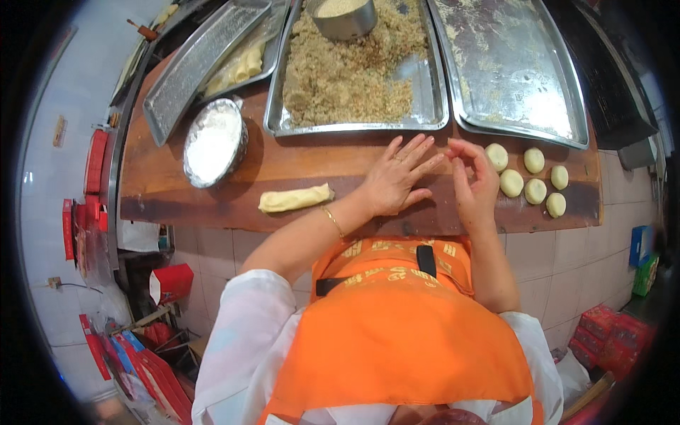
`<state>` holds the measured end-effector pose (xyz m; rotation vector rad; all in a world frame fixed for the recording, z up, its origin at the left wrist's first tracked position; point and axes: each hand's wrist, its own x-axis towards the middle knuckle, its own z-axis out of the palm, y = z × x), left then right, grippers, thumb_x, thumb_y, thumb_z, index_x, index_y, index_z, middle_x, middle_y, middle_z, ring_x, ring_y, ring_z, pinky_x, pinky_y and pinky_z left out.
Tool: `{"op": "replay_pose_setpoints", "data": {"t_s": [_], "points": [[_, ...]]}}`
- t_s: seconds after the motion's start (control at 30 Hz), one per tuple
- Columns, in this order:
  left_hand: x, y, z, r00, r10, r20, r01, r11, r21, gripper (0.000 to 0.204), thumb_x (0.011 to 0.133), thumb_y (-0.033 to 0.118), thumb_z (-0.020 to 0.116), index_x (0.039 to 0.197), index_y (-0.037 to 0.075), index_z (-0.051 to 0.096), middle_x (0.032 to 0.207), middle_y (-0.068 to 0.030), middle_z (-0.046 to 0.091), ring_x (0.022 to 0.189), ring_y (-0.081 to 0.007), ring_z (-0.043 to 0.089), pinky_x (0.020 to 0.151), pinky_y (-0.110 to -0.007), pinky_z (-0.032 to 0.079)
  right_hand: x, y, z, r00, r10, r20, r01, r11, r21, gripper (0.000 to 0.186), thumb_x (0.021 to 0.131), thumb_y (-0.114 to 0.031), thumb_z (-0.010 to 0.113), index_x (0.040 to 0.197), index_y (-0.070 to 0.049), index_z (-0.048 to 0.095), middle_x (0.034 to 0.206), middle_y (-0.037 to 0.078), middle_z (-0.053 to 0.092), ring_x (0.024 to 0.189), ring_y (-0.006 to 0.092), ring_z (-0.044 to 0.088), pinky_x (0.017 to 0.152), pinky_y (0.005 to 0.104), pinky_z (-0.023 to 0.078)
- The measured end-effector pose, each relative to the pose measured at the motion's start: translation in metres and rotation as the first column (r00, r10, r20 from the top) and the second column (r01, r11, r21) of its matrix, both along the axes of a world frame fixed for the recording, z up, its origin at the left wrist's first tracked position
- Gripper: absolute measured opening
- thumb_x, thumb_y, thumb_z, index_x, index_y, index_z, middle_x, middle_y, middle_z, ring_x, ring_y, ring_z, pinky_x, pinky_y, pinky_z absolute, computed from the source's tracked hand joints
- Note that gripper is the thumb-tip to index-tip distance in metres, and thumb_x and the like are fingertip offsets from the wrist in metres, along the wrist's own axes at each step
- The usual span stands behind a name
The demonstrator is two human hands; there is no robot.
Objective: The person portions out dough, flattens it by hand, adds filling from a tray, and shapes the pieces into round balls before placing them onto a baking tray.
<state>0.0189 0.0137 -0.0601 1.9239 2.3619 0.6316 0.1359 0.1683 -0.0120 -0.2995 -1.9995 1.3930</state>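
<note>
My left hand [398,180] is over the wooden table near its front edge, palm down. Its fingers are stretched and spread, and nothing shows in them. Close beside it on the right, my right hand [476,183] has its fingers curled in toward the thumb. Whatever lies between those fingertips, if anything, is hidden. To the left of my left wrist rests a pale dough roll [296,199]. Several round, flattened dough balls [535,191] sit on the table just right of my right hand.
Behind my hands a metal tray [358,130] holds crumbly brown filling and a round metal tin [343,23] of pale grains. A floured tray [517,64] stands right of it. At left are a bowl of white flour [212,145] and a slanted long tray [177,92] beside more dough rolls [244,65].
</note>
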Motion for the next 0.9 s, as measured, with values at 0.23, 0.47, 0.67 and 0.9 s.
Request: {"op": "replay_pose_setpoints", "data": {"t_s": [0.23,0.47,0.67,0.9], "points": [[-0.025,-0.003,-0.009,0.652,-0.052,0.756,-0.122,0.977,0.173,0.066,0.103,0.042,0.047,0.160,0.014,0.030,0.163,-0.0200,0.030,0.152,-0.0338,0.026,0.124,-0.048,0.017,0.007,-0.010,-0.008,0.999,0.032,0.016,-0.031,0.997,-0.067,0.022,0.095,0.001,0.058,0.114,-0.001,0.068,0.101,0.007,0.070,0.090,0.0128,0.066,0.079,0.0258,0.051],[0.002,-0.058,-0.010,0.986,0.119,0.115,-0.130,0.987,0.092,0.043,0.086,0.003,0.060,0.129,0.002,0.061,0.123,-0.0226,0.062,0.120,-0.0392,0.057,0.099,-0.046,0.048,0.013,-0.018,-0.018,0.988,0.093,0.127,-0.086,0.994,-0.061,0.019,0.095,0.001,0.058,0.111,0.000,0.069,0.098,0.007,0.070,0.089,0.0128,0.067,0.079,0.0258,0.052],[-0.011,-0.055,0.023,0.977,0.074,0.201,-0.079,0.997,0.017,0.022,0.083,0.005,0.059,0.104,0.000,0.060,0.105,-0.0196,0.062,0.097,-0.0390,0.058,0.086,-0.048,0.048,-0.013,-0.032,-0.007,0.979,0.167,0.115,-0.169,0.985,0.014,0.017,0.095,0.002,0.059,0.109,-0.001,0.069,0.094,0.007,0.069,0.086,0.0147,0.068,0.075,0.0265,0.052],[-0.024,-0.074,0.030,-0.510,-0.421,0.750,-0.342,0.899,0.272,0.032,0.092,0.007,0.056,0.121,0.002,0.045,0.129,-0.0275,0.060,0.121,-0.0438,0.061,0.100,-0.052,0.054,-0.116,0.019,0.002,0.917,0.062,0.394,-0.252,0.856,0.451,0.028,0.083,-0.004,0.075,0.109,0.001,0.065,0.096,0.021,0.069,0.090,0.0396,0.068,0.078,0.0425,0.054]]}}
